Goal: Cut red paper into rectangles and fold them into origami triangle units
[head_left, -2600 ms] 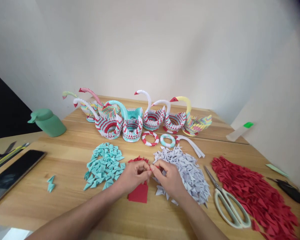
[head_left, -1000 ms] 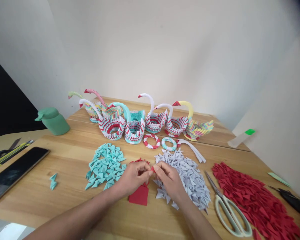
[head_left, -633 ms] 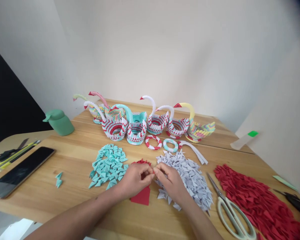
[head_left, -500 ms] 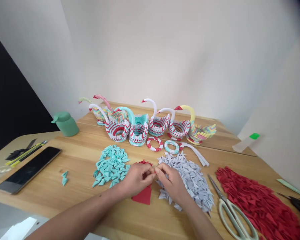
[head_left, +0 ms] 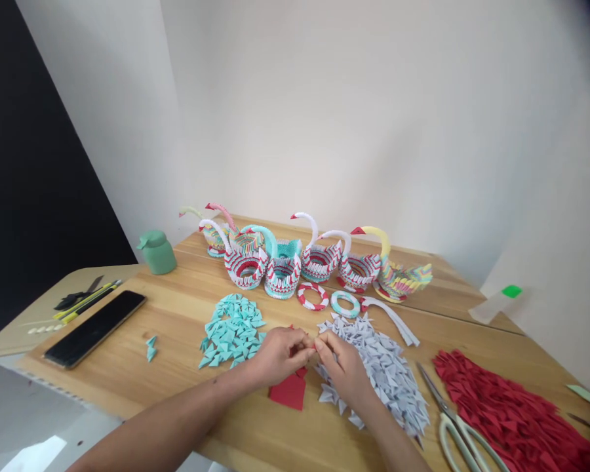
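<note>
My left hand (head_left: 286, 356) and my right hand (head_left: 343, 366) meet fingertip to fingertip over the middle of the table. Both are closed in a pinch on a small piece of red paper (head_left: 315, 345), mostly hidden by the fingers. Flat red paper (head_left: 288, 392) lies just below my left hand. To the left spreads a pile of turquoise folded paper triangles (head_left: 233, 331). Beside and partly under my right hand is a pile of pale grey-lilac folded triangles (head_left: 388, 367).
Several paper swans (head_left: 282, 275) stand along the back, with a red-white ring (head_left: 313, 297), a turquoise-white ring (head_left: 345, 304) and a white swan neck (head_left: 393, 319) before them. Scissors (head_left: 452, 419) and red triangles (head_left: 516, 419) lie right; a phone (head_left: 96, 329) and green container (head_left: 158, 252), left.
The view has swung a little left and up, so things on the table appear farther right and lower. My hands keep their pinch, fingertips together.
</note>
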{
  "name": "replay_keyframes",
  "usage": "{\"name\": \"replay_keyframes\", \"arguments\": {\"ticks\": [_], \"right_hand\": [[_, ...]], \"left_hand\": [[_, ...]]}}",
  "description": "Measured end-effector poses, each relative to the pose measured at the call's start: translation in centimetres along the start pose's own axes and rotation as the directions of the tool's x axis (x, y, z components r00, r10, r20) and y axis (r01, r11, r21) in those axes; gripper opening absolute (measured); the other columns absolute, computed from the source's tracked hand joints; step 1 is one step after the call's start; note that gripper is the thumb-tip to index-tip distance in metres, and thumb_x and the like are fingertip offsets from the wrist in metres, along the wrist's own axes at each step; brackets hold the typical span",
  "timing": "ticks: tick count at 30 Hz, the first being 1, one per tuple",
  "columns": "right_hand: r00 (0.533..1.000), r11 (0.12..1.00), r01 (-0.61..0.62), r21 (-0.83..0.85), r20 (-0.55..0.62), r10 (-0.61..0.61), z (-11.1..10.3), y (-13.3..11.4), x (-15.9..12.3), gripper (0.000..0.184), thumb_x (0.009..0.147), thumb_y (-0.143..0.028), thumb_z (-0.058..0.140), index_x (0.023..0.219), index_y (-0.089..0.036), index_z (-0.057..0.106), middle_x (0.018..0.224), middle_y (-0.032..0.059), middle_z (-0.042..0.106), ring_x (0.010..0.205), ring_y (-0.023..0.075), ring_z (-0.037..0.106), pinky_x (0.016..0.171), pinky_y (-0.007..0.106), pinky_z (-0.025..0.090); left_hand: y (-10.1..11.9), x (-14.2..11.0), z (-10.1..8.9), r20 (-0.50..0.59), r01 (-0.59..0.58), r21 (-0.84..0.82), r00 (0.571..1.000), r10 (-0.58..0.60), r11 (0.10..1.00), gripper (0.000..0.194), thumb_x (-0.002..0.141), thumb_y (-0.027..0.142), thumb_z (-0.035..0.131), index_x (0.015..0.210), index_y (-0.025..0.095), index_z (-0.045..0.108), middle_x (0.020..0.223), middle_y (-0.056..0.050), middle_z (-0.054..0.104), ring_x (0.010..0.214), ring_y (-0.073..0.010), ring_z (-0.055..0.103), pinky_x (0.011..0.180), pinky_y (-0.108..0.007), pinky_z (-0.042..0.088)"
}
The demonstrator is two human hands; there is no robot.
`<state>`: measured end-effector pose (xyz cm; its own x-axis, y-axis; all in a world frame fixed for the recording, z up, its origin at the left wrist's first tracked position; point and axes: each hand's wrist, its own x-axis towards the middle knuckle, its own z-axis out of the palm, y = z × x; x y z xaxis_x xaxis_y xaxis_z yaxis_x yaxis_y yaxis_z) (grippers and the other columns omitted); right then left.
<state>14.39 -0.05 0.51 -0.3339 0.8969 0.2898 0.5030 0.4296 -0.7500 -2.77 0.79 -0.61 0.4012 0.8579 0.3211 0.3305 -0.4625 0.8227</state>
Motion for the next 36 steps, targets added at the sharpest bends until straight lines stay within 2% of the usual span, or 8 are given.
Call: {"name": "replay_keyframes", "arguments": {"ticks": [3,7,13,18,24,29,32,36], "right_hand": [[1.000,1.000,0.006,0.022,0.003,-0.006,0.12,0.12,-0.06,0.030,0.095,-0.036,0.037,0.072,-0.020,0.048,0.058,-0.0049,0.045,0.055,0.0120,0.045,0.056,0.022,0.035],[0.999,0.998,-0.004,0.058,0.035,0.002,0.06,0.21,-0.08,0.029,0.094,-0.038,0.039,0.075,-0.020,0.051,0.059,-0.0047,0.048,0.055,0.0119,0.046,0.055,0.021,0.037],[0.999,0.999,0.026,-0.031,-0.028,-0.027,-0.10,0.53,-0.01,0.029,0.094,-0.036,0.041,0.072,-0.020,0.051,0.058,-0.0040,0.051,0.054,0.0117,0.049,0.055,0.021,0.037],[0.993,0.987,0.092,-0.135,-0.062,-0.101,-0.01,0.72,-0.15,0.030,0.094,-0.035,0.038,0.070,-0.020,0.049,0.057,-0.0034,0.052,0.054,0.0120,0.050,0.055,0.022,0.037],[0.991,0.977,0.098,-0.187,-0.067,-0.112,0.29,0.52,-0.17,0.031,0.095,-0.035,0.039,0.070,-0.020,0.051,0.058,-0.0023,0.055,0.054,0.0122,0.051,0.055,0.022,0.038],[0.992,0.980,0.109,-0.164,-0.044,-0.118,0.13,0.35,0.08,0.028,0.094,-0.034,0.040,0.075,-0.020,0.056,0.063,-0.0013,0.058,0.057,0.0131,0.054,0.056,0.022,0.040],[0.991,0.978,0.113,-0.175,-0.055,-0.124,-0.07,0.55,0.03,0.025,0.093,-0.035,0.045,0.075,-0.021,0.056,0.065,-0.0004,0.060,0.060,0.0142,0.055,0.058,0.023,0.040],[0.982,0.956,0.177,-0.232,-0.022,-0.187,-0.10,0.58,-0.20,0.026,0.093,-0.033,0.046,0.072,-0.021,0.055,0.062,-0.0005,0.057,0.057,0.0139,0.053,0.056,0.024,0.038]], "left_hand": [[0.10,-0.02,-0.12,0.021,0.023,-0.062,1.000,-0.021,0.998,0.015,0.080,0.021,0.054,0.068,0.013,0.059,0.056,0.003,0.052,0.051,-0.0074,0.040,0.050,-0.017,0.030],[0.10,0.09,-0.23,0.008,0.071,-0.017,0.997,-0.071,0.997,0.011,0.076,0.018,0.055,0.067,0.013,0.060,0.054,0.003,0.052,0.050,-0.0075,0.040,0.049,-0.017,0.029],[0.19,0.22,-0.31,0.008,-0.004,0.042,1.000,0.004,0.999,0.013,0.079,0.021,0.055,0.071,0.014,0.062,0.058,0.002,0.058,0.052,-0.0083,0.046,0.053,-0.018,0.031],[0.21,0.12,-0.25,0.033,-0.080,0.083,0.996,0.078,0.993,0.015,0.080,0.024,0.057,0.070,0.014,0.064,0.060,0.001,0.061,0.054,-0.0086,0.049,0.055,-0.018,0.032],[0.17,0.12,-0.21,0.017,-0.075,0.035,0.997,0.074,0.997,0.014,0.077,0.018,0.056,0.064,0.013,0.060,0.057,0.001,0.058,0.052,-0.0072,0.046,0.053,-0.017,0.031],[0.53,0.34,-0.47,0.041,0.016,-0.048,0.999,-0.014,0.999,0.015,0.073,0.017,0.055,0.060,0.012,0.057,0.055,0.001,0.058,0.050,-0.0077,0.046,0.049,-0.016,0.032],[0.56,0.37,-0.37,0.036,0.008,-0.039,0.999,-0.007,0.999,0.017,0.073,0.019,0.055,0.057,0.013,0.054,0.053,0.002,0.054,0.049,-0.0075,0.044,0.048,-0.017,0.030],[0.26,0.20,-0.03,0.033,-0.022,0.017,0.999,0.021,1.000,0.015,0.069,0.013,0.055,0.054,0.014,0.050,0.051,0.003,0.050,0.048,-0.0069,0.041,0.048,-0.017,0.028]]}}
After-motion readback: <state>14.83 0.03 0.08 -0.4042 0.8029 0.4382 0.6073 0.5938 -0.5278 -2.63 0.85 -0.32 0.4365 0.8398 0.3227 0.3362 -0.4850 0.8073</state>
